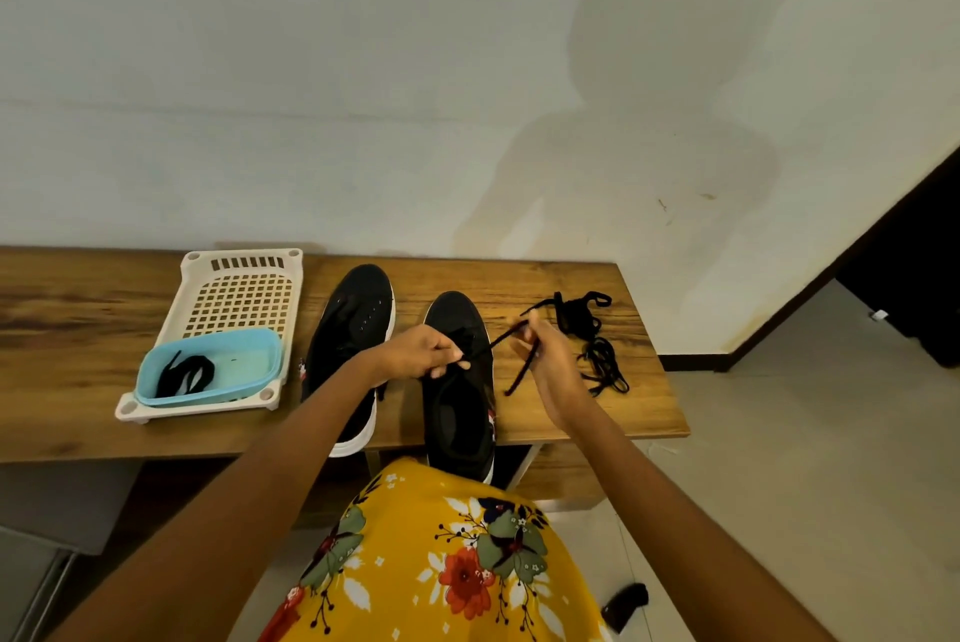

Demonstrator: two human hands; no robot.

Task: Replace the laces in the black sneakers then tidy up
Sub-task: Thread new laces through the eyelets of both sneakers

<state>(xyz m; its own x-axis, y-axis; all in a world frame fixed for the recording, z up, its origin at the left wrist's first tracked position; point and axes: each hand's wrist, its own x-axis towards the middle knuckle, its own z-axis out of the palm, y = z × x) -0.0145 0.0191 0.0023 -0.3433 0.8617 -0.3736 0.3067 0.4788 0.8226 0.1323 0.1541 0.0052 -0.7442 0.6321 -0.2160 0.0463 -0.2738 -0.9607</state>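
Note:
Two black sneakers with white soles stand side by side on the wooden table [78, 309], toes toward the wall: the left sneaker [358, 314] and the right sneaker [457, 397]. My left hand [421, 355] pinches a black lace [519, 361] just above the right sneaker's eyelets. My right hand [545, 371] grips the same lace further along, and its free end hangs down toward the table. A tangled pile of black laces [592, 340] lies to the right of the shoes.
A white perforated basket [244, 288] sits left of the shoes. A light blue tub [208, 366] rests in it and holds another black lace [187, 374]. The right sneaker's heel overhangs the table's front edge. A dark object [626, 602] lies on the tiled floor.

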